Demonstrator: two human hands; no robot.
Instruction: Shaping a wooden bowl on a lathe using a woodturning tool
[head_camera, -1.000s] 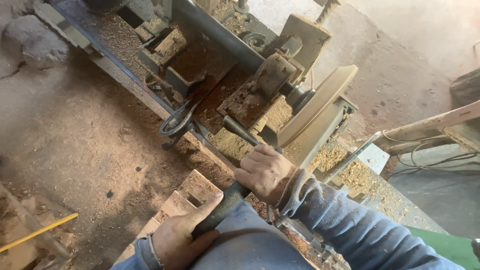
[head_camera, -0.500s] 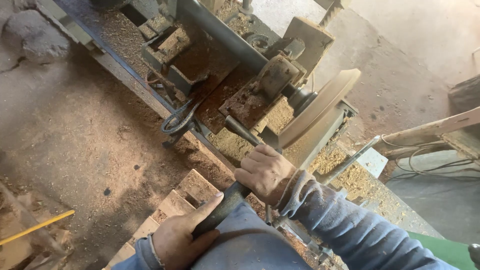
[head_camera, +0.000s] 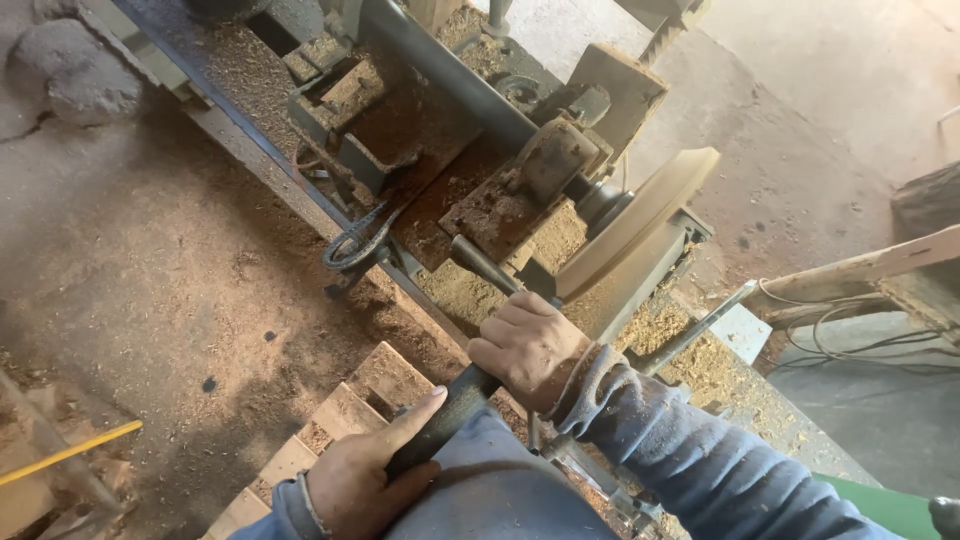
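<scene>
Turning chisel (head_camera: 470, 330), long and dark, runs diagonally from bottom centre up toward the pale wooden disc (head_camera: 640, 215) mounted on the lathe (head_camera: 450, 110) at mid-frame. Right hand (head_camera: 530, 350) is wrapped around the shaft nearer the disc; left hand (head_camera: 365, 480) clasps the handle end low down, forefinger laid along it. Sawdust (head_camera: 250, 70) cakes the lathe bed; a twisted metal loop (head_camera: 355, 240) sits just left of the tool tip.

A woodturning workshop; sawdust-caked lathe (head_camera: 480, 170); shavings litter the floor (head_camera: 180, 290).
</scene>
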